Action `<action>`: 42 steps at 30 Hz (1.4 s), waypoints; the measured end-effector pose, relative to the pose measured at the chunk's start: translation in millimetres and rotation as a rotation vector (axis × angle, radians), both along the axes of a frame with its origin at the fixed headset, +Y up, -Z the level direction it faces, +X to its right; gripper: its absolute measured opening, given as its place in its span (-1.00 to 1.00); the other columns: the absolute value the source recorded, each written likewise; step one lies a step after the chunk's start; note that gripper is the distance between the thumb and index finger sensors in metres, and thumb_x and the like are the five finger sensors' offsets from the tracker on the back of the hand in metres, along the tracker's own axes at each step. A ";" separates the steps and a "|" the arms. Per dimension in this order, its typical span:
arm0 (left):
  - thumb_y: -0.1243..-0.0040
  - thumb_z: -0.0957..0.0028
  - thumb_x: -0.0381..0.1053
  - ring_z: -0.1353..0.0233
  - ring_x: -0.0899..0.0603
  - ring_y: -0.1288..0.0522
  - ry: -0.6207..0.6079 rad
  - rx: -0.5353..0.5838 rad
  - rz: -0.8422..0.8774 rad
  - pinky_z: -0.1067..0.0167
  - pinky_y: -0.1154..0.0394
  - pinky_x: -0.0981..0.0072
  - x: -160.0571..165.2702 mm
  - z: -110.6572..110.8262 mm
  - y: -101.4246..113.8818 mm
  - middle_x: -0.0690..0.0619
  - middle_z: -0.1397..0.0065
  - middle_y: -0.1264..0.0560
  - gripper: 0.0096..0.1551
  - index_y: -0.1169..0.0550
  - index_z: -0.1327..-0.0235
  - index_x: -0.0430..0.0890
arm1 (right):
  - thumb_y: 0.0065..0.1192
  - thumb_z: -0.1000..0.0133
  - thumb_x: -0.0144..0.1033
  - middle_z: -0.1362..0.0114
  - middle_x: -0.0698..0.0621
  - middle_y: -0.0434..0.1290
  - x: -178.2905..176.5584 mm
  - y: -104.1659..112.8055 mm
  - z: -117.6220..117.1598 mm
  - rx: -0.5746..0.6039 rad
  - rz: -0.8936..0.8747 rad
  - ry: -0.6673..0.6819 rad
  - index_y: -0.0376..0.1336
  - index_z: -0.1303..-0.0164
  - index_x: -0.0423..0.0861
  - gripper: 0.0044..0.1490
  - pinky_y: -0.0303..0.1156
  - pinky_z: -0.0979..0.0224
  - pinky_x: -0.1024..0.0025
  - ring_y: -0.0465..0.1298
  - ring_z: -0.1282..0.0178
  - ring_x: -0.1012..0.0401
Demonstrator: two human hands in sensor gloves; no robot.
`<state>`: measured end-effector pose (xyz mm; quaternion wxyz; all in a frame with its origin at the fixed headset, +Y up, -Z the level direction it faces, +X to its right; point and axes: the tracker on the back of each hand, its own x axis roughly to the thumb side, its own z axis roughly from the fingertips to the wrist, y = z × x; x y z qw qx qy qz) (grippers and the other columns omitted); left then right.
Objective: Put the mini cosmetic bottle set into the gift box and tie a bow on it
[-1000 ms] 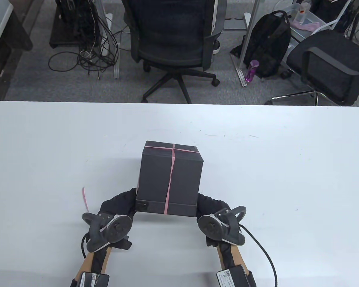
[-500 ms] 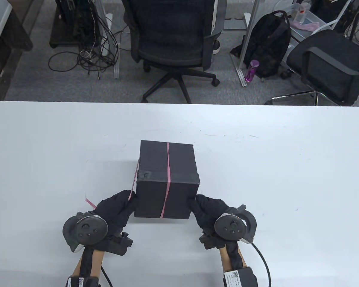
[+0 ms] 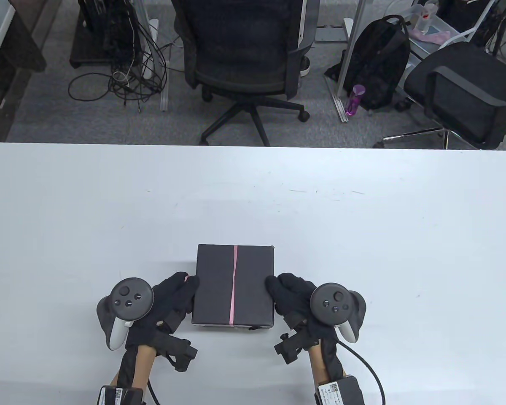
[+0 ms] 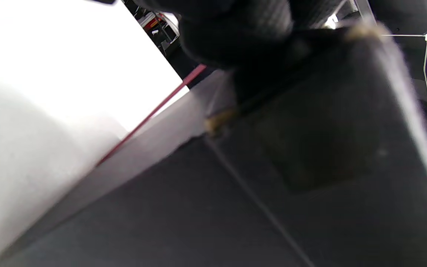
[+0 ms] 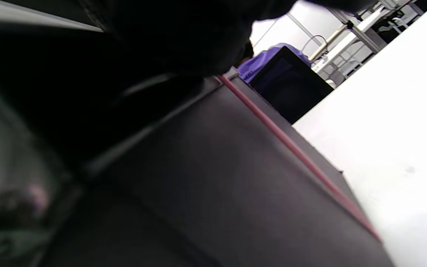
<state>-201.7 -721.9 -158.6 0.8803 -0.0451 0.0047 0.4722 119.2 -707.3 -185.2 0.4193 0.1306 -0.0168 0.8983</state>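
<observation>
The black gift box (image 3: 213, 291) stands closed on the white table (image 3: 362, 236), near the front edge. A thin pink ribbon (image 3: 233, 282) runs front to back over the middle of its top. My left hand (image 3: 184, 287) grips the box's left side, with a bit of pink ribbon showing at its fingertips. My right hand (image 3: 278, 289) grips the right side. In the left wrist view gloved fingers (image 4: 235, 29) lie on the box (image 4: 310, 167) beside the ribbon (image 4: 154, 111). The right wrist view shows the box (image 5: 217, 178), the ribbon (image 5: 291, 148) and dark fingers (image 5: 169, 37). The bottles are hidden.
Beyond the table's far edge stand a black office chair (image 3: 244, 46), a second chair (image 3: 464, 88), a black backpack (image 3: 379, 59), a purple bottle (image 3: 354, 99) and cables (image 3: 122, 76) on the floor.
Both hands have rolled the box over toward me and set it down nearer the front edge. The ribbon crossing seen earlier is out of sight. The loose ribbon tail at the left is gone from view.
</observation>
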 end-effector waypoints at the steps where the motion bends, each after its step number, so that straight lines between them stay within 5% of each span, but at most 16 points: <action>1: -0.04 -0.28 0.24 0.54 0.13 -0.54 -0.009 -0.011 -0.003 0.50 -0.60 0.34 1.3 -0.1 0.1 0.09 0.28 -0.64 -0.44 -0.63 0.08 -0.25 | 0.12 -0.34 -0.14 0.46 -0.03 0.57 1.4 -0.2 -0.5 0.006 0.013 -0.011 0.47 0.27 -0.44 -0.41 0.56 0.51 0.44 0.47 0.65 0.35; 17: 0.01 -0.28 0.26 0.50 0.10 -0.56 0.018 0.013 -0.141 0.46 -0.61 0.30 10.9 -0.9 1.9 0.06 0.21 -0.65 -0.42 -0.62 -0.01 -0.22 | 0.14 -0.32 -0.14 0.34 -0.11 0.59 0.0 3.5 -0.8 0.045 0.107 -0.033 0.46 0.13 -0.45 -0.42 0.59 0.24 0.17 0.52 0.56 0.25; 22: 0.06 -0.32 0.24 0.40 0.08 -0.60 0.040 -0.076 -0.249 0.36 -0.63 0.29 0.4 -0.6 15.1 0.02 0.07 -0.64 -0.37 -0.55 -0.27 -0.23 | 0.18 -0.31 -0.20 0.25 -0.13 0.60 6.8 14.1 1.3 0.031 0.139 -0.093 0.41 -0.09 -0.48 -0.42 0.60 0.23 0.20 0.55 0.51 0.26; 25: 0.02 -0.34 0.08 0.38 0.08 -0.60 0.077 -0.058 -0.127 0.35 -0.63 0.29 -12.8 -0.8 18.9 0.01 0.01 -0.62 -0.27 -0.24 -0.62 -0.32 | 0.21 -0.27 -0.39 0.15 -0.15 0.60 18.7 19.3 3.2 0.068 0.049 -0.176 0.18 -0.49 -0.51 -0.31 0.61 0.18 0.17 0.58 0.44 0.24; 27: 0.00 -0.34 0.02 0.36 0.07 -0.62 0.043 -0.048 0.050 0.32 -0.65 0.28 -21.3 -1.4 19.2 0.01 -0.01 -0.63 -0.27 -0.17 -0.69 -0.27 | 0.19 -0.27 -0.42 0.06 -0.21 0.60 28.2 19.4 2.5 0.038 -0.149 -0.179 0.21 -0.51 -0.42 -0.36 0.61 0.11 0.12 0.62 0.34 0.19; 30: -0.02 -0.33 -0.02 0.27 0.00 -0.67 -0.005 -0.059 0.296 0.22 -0.67 0.19 -25.7 -1.8 17.6 -0.05 -0.07 -0.64 -0.47 -0.46 -0.53 -0.15 | 0.17 -0.26 -0.47 -0.13 -0.29 0.58 33.3 15.6 0.1 -0.056 -0.424 -0.075 0.34 -0.37 -0.41 -0.48 0.58 -0.02 -0.01 0.66 0.14 0.05; 33: -0.02 -0.33 -0.03 0.06 -0.12 -0.71 -0.133 -0.068 0.477 0.03 -0.67 0.04 -22.5 -3.0 17.0 -0.13 -0.23 -0.62 -0.52 -0.53 -0.43 -0.14 | 0.12 -0.31 -0.40 -0.33 -0.39 0.48 31.3 12.9 -2.1 -0.140 -0.653 0.104 0.25 -0.50 -0.43 -0.39 0.51 -0.18 -0.16 0.60 -0.13 -0.13; 39: 0.00 -0.34 0.02 -0.34 -0.26 -0.62 -0.276 0.054 0.532 -0.24 -0.55 -0.19 -15.3 -2.0 27.5 -0.10 -0.48 -0.51 -0.52 -0.49 -0.49 0.01 | 0.05 -0.36 -0.33 -0.56 -0.39 0.31 27.9 30.4 2.9 -0.074 -0.685 0.305 0.14 -0.65 -0.37 -0.31 0.36 -0.35 -0.33 0.39 -0.42 -0.31; 42: -0.01 -0.34 0.03 -0.41 -0.27 -0.58 -0.239 0.116 0.476 -0.28 -0.52 -0.25 -18.8 -0.7 31.6 -0.08 -0.51 -0.50 -0.52 -0.49 -0.50 0.03 | 0.07 -0.34 -0.36 -0.54 -0.34 0.36 33.6 43.8 6.7 0.035 -0.616 0.291 0.19 -0.61 -0.32 -0.37 0.33 -0.36 -0.38 0.37 -0.45 -0.32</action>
